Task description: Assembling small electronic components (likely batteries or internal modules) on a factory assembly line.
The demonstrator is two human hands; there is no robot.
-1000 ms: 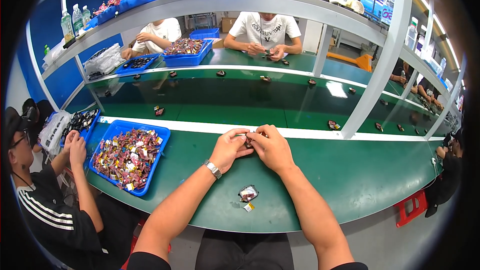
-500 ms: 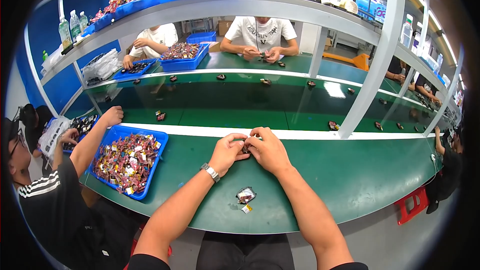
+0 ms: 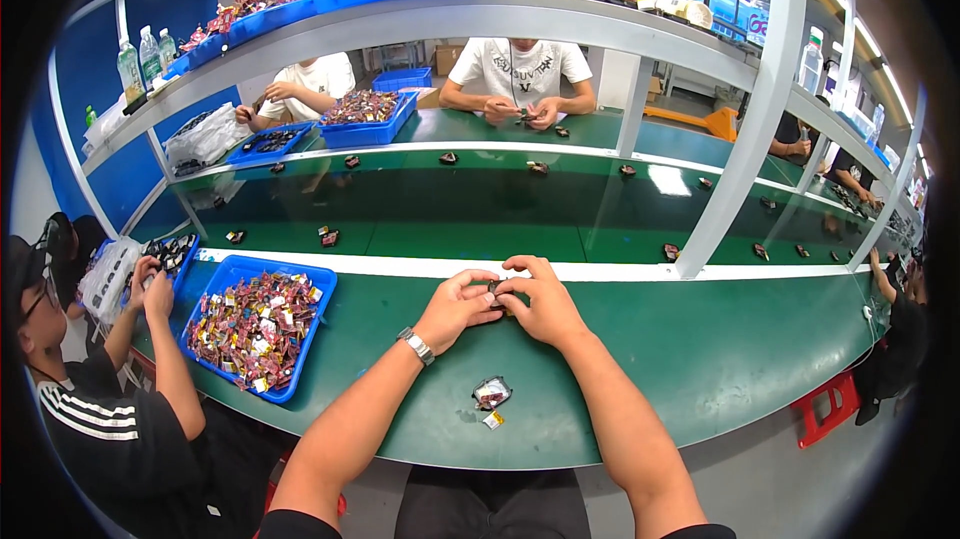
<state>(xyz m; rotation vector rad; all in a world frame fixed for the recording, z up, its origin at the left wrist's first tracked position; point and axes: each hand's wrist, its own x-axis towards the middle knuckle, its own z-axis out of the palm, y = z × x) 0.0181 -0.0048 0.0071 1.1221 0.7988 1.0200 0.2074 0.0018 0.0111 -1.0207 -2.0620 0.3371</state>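
Above the green worktop, my left hand [image 3: 456, 309] and my right hand [image 3: 543, 303] meet, fingers pinched around a small dark electronic unit [image 3: 496, 289]. Most of the unit is covered by the fingers, so its details cannot be made out. A metal-banded watch is on my left wrist. Nearer to me, between my forearms, an open black-rimmed unit [image 3: 491, 391] with a pale inside lies on the worktop. Touching or just below it is a small silver-and-yellow piece [image 3: 494, 420], which looks like a flat battery cell.
On the left stands a blue tray [image 3: 327, 284] heaped with small red, yellow and silver parts. Beyond the white rail [image 3: 400, 261], a green belt [image 3: 420, 234] carries scattered units. A metal post [image 3: 745, 129] and shelf rise ahead. Co-workers sit left and opposite.
The co-worker at left has drawn an arm back from the belt, where another unit now lies. Units on the belt have shifted slightly right. My hands stay together around the dark unit.
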